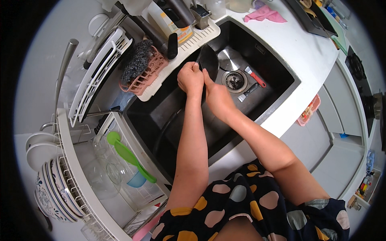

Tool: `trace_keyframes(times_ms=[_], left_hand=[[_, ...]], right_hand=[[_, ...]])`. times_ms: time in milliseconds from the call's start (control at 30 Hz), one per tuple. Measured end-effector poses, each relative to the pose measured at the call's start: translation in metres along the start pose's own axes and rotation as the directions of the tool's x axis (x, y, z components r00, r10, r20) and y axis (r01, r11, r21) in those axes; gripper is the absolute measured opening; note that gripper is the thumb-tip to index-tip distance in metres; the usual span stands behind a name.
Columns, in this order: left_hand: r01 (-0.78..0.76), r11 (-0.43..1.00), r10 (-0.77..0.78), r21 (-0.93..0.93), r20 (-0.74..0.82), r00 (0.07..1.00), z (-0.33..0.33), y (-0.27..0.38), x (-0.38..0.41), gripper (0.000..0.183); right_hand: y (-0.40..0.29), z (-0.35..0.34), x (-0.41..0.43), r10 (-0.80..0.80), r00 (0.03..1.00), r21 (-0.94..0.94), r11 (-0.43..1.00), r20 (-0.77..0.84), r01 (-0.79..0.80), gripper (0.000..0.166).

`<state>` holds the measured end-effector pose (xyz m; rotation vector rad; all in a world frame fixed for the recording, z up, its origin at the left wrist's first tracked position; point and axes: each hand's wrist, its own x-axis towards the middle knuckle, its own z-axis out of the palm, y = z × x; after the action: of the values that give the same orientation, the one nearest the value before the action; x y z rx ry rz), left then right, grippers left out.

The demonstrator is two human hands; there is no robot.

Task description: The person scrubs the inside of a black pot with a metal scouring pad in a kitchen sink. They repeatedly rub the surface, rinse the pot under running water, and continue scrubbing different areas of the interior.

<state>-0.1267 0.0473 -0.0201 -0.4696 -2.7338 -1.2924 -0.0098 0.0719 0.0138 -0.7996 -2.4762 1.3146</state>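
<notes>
Over the dark sink (271, 93), my left hand (190, 79) is closed around the near edge or handle of a black pan-like vessel (209, 61), tilted on its side. My right hand (217, 95) touches the same vessel, its fingers pointing along it; whether it grips anything is hidden. Behind the vessel a round shiny metal lid or disc (229, 59) lies on the sink floor. Beside it is the drain strainer (234, 81) with residue in it. To the right lie a red-handled scraper (255, 77) and a black-handled scraper (248, 92).
The black faucet (172, 45) reaches over the sink's back edge. Left of it, a pink basket (147, 73) holds a dark mesh scrubber (137, 60). A dish rack (68, 177) with bowls stands at the left. A pink cloth (265, 14) lies on the white counter (304, 54).
</notes>
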Motion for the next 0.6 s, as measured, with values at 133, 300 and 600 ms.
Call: trace_keyframes(times_ms=[133, 300, 600], left_hand=[[0.0, 1.0, 0.0, -0.029, 0.008, 1.0, 0.002, 0.001, -0.004, 0.016], [-0.032, 0.999, 0.032, -0.014, -0.012, 0.999, 0.003, 0.002, -0.003, 0.016], [-0.029, 0.999, 0.029, -0.016, 0.015, 0.999, 0.003, 0.003, -0.01, 0.016]], right_hand=[[0.006, 0.002, 0.0, -0.004, 1.0, -0.044, 0.999, 0.008, 0.004, 0.058], [0.008, -0.004, 0.014, -0.017, 1.0, -0.071, 0.997, -0.001, 0.017, 0.058], [0.005, -0.007, 0.007, 0.01, 0.999, -0.082, 0.997, 0.033, -0.007, 0.058]])
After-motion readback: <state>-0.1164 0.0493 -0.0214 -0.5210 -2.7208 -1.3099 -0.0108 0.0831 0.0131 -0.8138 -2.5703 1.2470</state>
